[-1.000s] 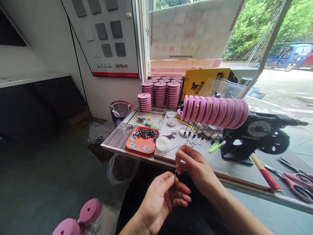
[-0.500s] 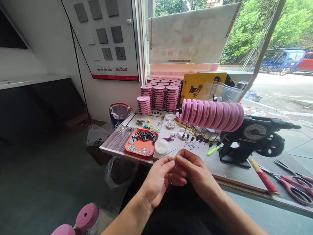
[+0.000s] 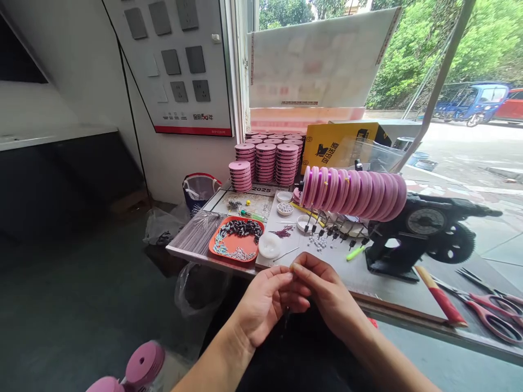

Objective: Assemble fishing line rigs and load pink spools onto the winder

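My left hand and my right hand meet at their fingertips just in front of the table edge. Each is closed in a pinch, thumb against forefinger, on something too small to make out. A small dark thing hangs below the left fingers; its kind is unclear. Beyond the hands lie a round white dish, a thin metal rod and loose pale beads. To the left, an orange tray holds dark pieces, light-blue pieces and small silvery bits.
A black winding machine carries a row of pink spools at the right. Scissors lie beside a red-and-tan handle. Stacked pink spools and a yellow box stand behind. More pink spools sit lower left.
Both hands stay pinched together with only a slight shift. A small dark thing below the left fingers shows more clearly now, and a bit of red shows beside my right forearm.
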The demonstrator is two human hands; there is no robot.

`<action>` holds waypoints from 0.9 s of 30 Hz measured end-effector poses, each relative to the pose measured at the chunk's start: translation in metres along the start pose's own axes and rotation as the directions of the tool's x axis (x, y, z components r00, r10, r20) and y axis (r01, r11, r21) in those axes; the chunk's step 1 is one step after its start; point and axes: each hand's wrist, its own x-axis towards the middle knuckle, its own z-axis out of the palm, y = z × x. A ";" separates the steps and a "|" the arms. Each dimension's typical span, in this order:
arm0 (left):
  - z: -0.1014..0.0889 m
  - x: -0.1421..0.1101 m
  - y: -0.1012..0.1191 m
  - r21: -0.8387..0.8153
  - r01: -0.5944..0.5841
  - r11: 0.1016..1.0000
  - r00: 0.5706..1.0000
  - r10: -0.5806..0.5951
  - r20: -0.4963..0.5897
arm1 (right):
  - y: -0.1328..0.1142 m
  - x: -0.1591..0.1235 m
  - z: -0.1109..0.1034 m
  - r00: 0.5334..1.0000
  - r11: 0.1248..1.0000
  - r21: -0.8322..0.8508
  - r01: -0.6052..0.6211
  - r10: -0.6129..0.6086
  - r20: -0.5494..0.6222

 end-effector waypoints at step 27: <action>0.003 0.003 -0.001 0.063 -0.062 0.996 0.998 0.062 -0.008 | -0.004 0.002 -0.002 0.998 0.996 -0.064 -0.068 0.069 0.005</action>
